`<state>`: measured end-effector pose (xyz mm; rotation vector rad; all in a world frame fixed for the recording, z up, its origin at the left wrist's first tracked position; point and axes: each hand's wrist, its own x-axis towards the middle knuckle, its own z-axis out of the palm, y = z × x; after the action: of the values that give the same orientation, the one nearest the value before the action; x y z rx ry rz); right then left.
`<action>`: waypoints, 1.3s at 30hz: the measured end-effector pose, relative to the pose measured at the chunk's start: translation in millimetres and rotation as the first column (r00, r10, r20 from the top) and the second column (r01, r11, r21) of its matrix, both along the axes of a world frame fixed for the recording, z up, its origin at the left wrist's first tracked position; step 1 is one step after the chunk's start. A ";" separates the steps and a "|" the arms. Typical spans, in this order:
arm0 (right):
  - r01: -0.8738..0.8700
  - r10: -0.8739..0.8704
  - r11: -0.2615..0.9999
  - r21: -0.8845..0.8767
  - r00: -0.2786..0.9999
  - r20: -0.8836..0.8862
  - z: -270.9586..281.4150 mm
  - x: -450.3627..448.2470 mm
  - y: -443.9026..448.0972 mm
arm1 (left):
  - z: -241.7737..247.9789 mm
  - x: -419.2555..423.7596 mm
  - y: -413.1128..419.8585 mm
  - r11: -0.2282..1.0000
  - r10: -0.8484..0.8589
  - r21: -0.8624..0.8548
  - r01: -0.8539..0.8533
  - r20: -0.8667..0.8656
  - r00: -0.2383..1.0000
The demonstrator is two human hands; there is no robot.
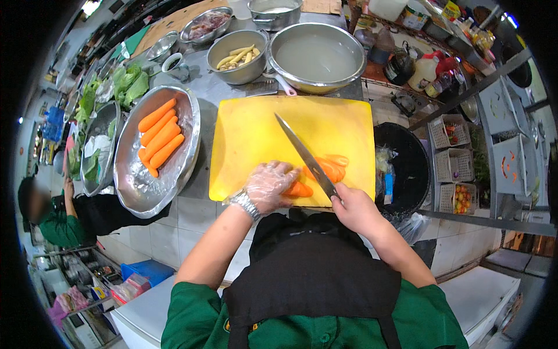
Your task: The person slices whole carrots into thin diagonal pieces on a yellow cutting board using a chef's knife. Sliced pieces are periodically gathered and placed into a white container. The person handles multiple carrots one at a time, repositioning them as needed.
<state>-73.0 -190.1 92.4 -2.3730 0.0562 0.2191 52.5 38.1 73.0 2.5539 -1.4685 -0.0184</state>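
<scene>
A yellow cutting board lies in front of me. My left hand, in a clear plastic glove, presses a piece of carrot against the board near its front edge. In my bare right hand is the handle of a long kitchen knife, its blade slanting up and left across the board. Cut carrot slices lie in a pile beside and partly behind the blade. To the left, several whole peeled carrots rest in an oval metal basin.
Beyond the board stand a pot of baby corn, a wide bowl of cloudy water and a bowl of raw meat. Leafy greens lie at the back left. A black bin is at the right. Another person works at far left.
</scene>
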 end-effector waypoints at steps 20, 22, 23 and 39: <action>-0.582 0.465 0.763 -0.282 0.797 -0.387 19.7 58.5 20.0 | -75.1 -56.3 14.7 0.792 0.292 -0.555 -0.253 -0.019 0.956; -0.563 0.436 0.770 -0.300 0.808 -0.396 9.0 60.0 30.8 | -76.1 -55.5 15.0 0.772 0.305 -0.580 -0.261 -0.022 0.952; -0.556 0.416 0.766 -0.323 0.812 -0.409 3.6 61.1 36.4 | -76.6 -55.2 15.0 0.760 0.308 -0.595 -0.262 -0.025 0.951; -0.519 0.369 0.789 -0.328 0.828 -0.421 -1.0 67.3 57.0 | -81.0 -53.6 21.8 0.772 0.246 -0.593 -0.231 -0.057 0.968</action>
<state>-5.6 -133.1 91.3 -2.7304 -0.3474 0.9368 -1.1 59.9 -7.9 2.1793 -0.9312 0.4450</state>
